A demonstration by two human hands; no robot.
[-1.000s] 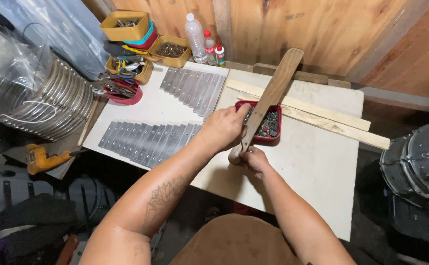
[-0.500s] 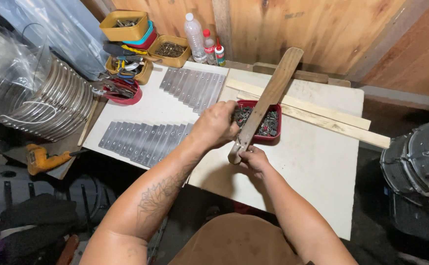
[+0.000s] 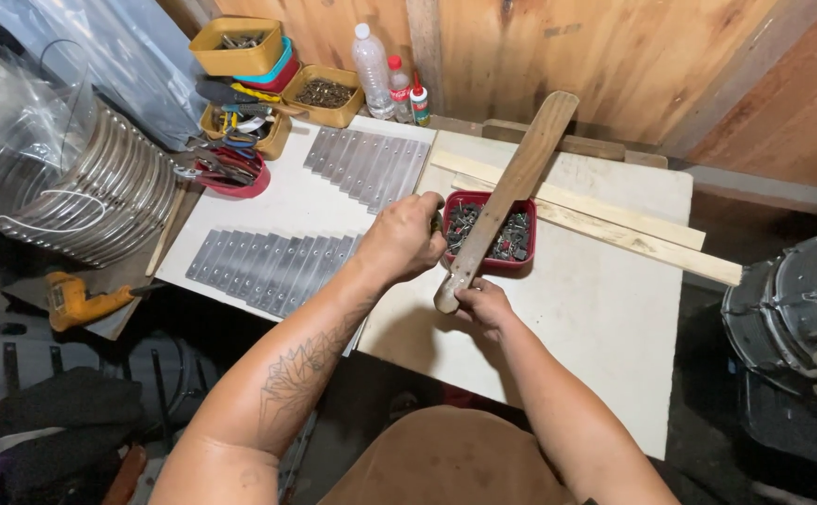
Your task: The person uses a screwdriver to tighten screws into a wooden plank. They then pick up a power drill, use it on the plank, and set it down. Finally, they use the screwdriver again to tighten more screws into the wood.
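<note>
My right hand (image 3: 484, 306) grips the near end of a long brown wooden paddle (image 3: 513, 184), which slants up and away over a red square tray (image 3: 527, 256) full of small dark screws. My left hand (image 3: 404, 237) is closed beside the paddle at the tray's left edge; something small and dark shows at its fingers, but I cannot make out what it is. Both hands are over a white tabletop (image 3: 595, 318).
Two rows of flat grey metal strips (image 3: 273, 267) (image 3: 367, 158) lie on the left of the table. Two pale wooden slats (image 3: 614, 224) run behind the tray. Yellow bins, bottles (image 3: 372, 56), a red bowl of pliers (image 3: 233, 169), metal hoops (image 3: 72, 187), a yellow drill (image 3: 73, 299) and a drum (image 3: 792, 309) surround the table.
My left hand has shifted slightly left, from over the red tray to its left edge. The paddle and my right hand have hardly moved.
</note>
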